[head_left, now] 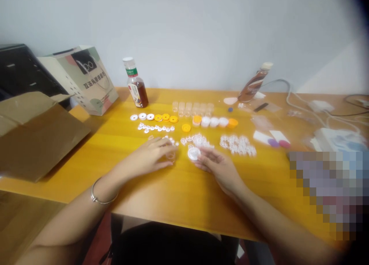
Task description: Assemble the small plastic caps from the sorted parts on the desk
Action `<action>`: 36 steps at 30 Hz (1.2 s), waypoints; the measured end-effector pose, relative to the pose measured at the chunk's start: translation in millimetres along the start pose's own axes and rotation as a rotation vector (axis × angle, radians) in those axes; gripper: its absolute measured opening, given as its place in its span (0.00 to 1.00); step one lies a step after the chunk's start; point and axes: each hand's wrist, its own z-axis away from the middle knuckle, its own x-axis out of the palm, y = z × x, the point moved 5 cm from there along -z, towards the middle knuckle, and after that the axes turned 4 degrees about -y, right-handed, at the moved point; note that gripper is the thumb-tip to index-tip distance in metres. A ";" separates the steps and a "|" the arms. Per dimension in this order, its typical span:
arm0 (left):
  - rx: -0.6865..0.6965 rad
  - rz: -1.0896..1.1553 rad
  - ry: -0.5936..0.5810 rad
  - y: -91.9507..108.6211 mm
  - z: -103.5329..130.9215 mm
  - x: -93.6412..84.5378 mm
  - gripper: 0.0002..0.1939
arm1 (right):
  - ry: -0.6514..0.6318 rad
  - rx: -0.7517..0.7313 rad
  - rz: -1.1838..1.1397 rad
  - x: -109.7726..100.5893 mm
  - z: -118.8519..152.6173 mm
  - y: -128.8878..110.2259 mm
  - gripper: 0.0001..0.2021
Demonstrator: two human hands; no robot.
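Note:
A white round piece (194, 154) is held between the thumb and fingers of my right hand (217, 165). My left hand (150, 155) curves around a small clear cup (170, 154), resting on the table. Beyond my hands lie a row of white and yellow discs (158, 118), small white parts (156, 128), a lone yellow disc (186, 128) and a row of white and orange caps (214, 121). Clear cups (188, 109) stand behind them. White lattice-like pieces (238, 144) are spread to the right of a similar pile (197, 140).
A cardboard box (37, 134) and a paper bag (86, 78) stand at the left. Two bottles, one upright (137, 84) and one tilted (255, 82), are near the wall. Cables (302, 107) and a white box (340, 140) occupy the right.

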 end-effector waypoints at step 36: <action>0.012 0.286 0.168 27.7 -12.4 6.3 0.12 | -0.117 -0.185 0.408 17.6 10.1 -4.8 0.15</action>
